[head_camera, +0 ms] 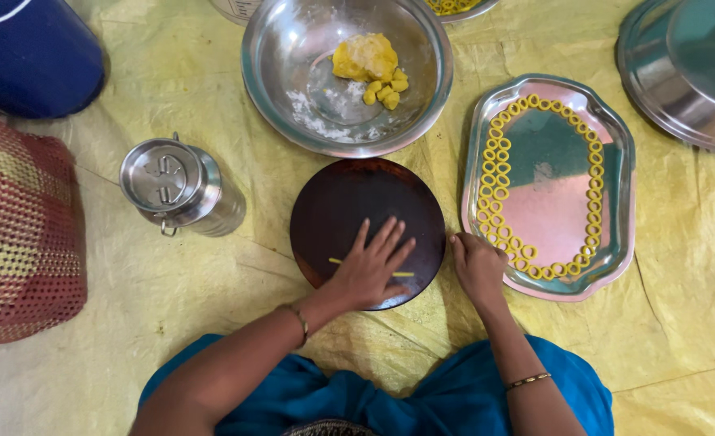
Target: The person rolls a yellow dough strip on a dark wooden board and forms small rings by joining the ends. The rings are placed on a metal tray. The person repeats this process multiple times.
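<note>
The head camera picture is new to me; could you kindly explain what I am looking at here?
It looks down from the person's head at their own hands, above a yellow sheet. The left hand lies flat on a dark round board, pressing a thin yellow dough strand. The right hand rests closed at the edge of a steel tray ringed with small dough rings. A steel bowl holds a dough lump; a lidded steel can stands to the left.
</note>
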